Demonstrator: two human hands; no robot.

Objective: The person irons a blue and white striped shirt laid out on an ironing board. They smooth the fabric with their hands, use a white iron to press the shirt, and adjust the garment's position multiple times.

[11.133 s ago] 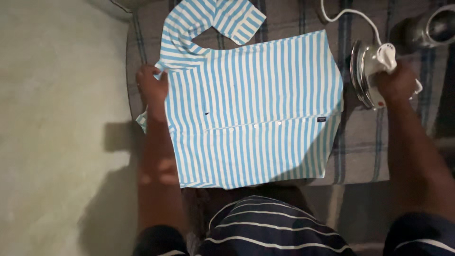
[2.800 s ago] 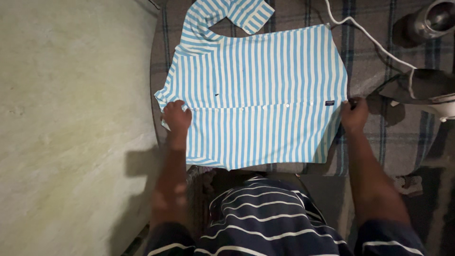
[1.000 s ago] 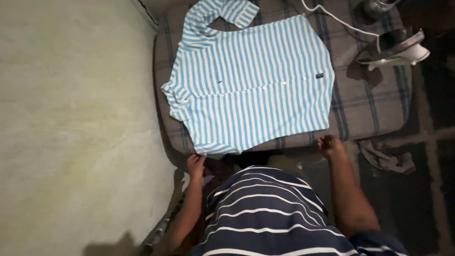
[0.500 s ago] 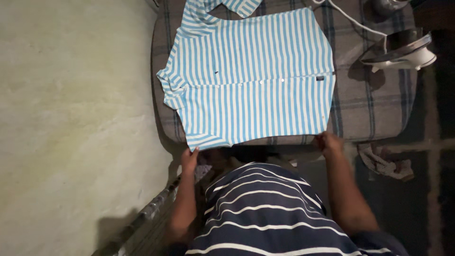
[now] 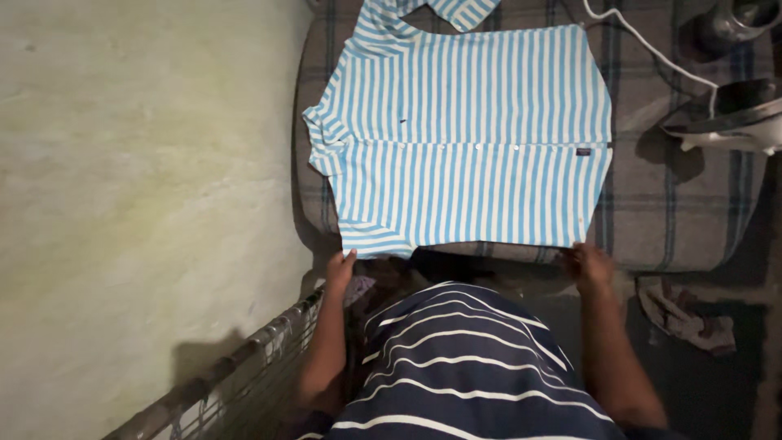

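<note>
Head view: I look straight down at a blue and white striped shirt point(image 5: 464, 138) spread flat, buttoned front up, on a grey checked blanket pad point(image 5: 676, 220).
Shirt: it fills the middle of the pad, collar end to the left, hem end to the right, one short sleeve folded at the far left; its near edge hangs just over the pad's near side.
My left hand point(image 5: 340, 271): at the near left corner of the shirt, fingertips up against the cloth edge; I cannot tell whether they pinch it or only touch it.
My right hand point(image 5: 588, 265): at the near right corner, fingers curled at the hem; the light is too dim to tell a true grasp from a touch.
Iron point(image 5: 721, 122): it lies on the pad to the right, well apart from both hands, its white cord point(image 5: 643, 49) trailing to the far side.
Other things: a metal cup point(image 5: 737, 20) at the far right corner, a crumpled rag point(image 5: 684, 314) on the dark floor near right, a pale wall point(image 5: 147, 163) along the left.
Doing this well: I judge both corners want an even hold and equal pull, so the stripes stay straight and the button row does not pucker.
Care: keep the cloth low and taut, and clear of the iron.
</note>
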